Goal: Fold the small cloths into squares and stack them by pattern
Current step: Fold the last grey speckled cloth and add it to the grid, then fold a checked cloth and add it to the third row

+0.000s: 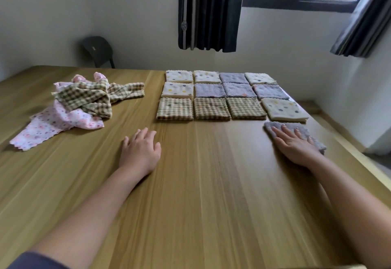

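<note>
My right hand [295, 145] lies flat with straight fingers on a folded purple cloth [313, 134] at the right of the table. My left hand [140, 149] rests open on the bare wood, holding nothing. Beyond them lie several folded squares in rows: white dotted cloths [178, 76], purple cloths [209, 90] and brown checked cloths [175, 109], with one more white dotted square [284, 109] just behind the purple cloth under my hand. A loose heap of unfolded checked cloths [88, 96] and pink dotted cloths [53, 126] sits at the left.
The wooden table [201, 194] fills the view; its right edge runs close to the purple cloth. A dark chair [98, 50] stands behind the table by the wall. Dark curtains [209, 10] hang at the window.
</note>
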Motion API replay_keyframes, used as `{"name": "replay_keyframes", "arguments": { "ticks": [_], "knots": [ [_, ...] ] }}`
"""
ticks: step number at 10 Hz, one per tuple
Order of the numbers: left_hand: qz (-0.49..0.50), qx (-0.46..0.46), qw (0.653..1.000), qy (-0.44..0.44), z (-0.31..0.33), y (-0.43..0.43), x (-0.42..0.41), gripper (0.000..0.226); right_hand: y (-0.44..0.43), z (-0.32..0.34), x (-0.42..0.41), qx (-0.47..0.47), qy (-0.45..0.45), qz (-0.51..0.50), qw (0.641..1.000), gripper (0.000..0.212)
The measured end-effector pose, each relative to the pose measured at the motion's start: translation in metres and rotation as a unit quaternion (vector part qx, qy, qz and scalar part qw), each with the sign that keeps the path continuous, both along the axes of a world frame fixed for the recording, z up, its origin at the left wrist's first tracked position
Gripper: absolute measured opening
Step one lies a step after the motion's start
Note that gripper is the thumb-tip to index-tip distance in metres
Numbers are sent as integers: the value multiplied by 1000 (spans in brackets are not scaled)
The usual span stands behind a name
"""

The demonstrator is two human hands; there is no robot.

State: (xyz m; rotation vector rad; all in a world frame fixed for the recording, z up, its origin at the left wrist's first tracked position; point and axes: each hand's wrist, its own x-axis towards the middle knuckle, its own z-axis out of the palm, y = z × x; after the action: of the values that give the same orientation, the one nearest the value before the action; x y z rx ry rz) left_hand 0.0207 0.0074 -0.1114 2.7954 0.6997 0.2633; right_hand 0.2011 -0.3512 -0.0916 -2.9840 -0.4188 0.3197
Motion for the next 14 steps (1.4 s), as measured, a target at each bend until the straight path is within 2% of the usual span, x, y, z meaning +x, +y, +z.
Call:
{"name": "replay_keyframes", "arguments": {
  "ticks": [3, 4, 5, 6, 8, 9, 10, 11, 12, 13, 14],
  "knots": [
    [1, -3, 1000, -3, 1, -2, 0, 48, -12, 3, 16, 1, -2, -45, 999, 52],
    [-6, -10, 1000, -7, 0, -3, -2, 47, -8, 5, 11, 11, -21, -48, 999, 52],
    [-14, -16, 999, -39, 5, 5, -4, 44, 17, 10, -2, 16, -87, 3, 996, 50],
    [-12, 17, 997, -72, 10, 28, -2, 39, 66, 16, -20, 46, -125, 99, 986, 50],
    [39, 75, 986, -145, 12, 94, -5, 30, 189, 12, -55, 104, -115, 266, 951, 49],
    [98, 109, 977, -153, 14, 134, -7, 36, 262, 14, -68, 142, -106, 327, 928, 48],
    [143, 95, 981, -86, 14, 162, -6, 51, 327, 20, -75, 192, -129, 360, 904, 45],
    [164, 32, 984, -67, 6, 179, -3, 52, 391, 21, -69, 254, -124, 348, 894, 41],
    [157, 46, 984, -76, -4, 194, 0, 49, 456, 19, -53, 321, -115, 296, 892, 40],
    [160, 49, 982, -84, -7, 201, -1, 49, 495, 16, -41, 315, -118, 277, 900, 36],
    [167, 57, 980, -87, -11, 205, 0, 50, 516, 18, -38, 348, -131, 256, 892, 19]
  ]
}}
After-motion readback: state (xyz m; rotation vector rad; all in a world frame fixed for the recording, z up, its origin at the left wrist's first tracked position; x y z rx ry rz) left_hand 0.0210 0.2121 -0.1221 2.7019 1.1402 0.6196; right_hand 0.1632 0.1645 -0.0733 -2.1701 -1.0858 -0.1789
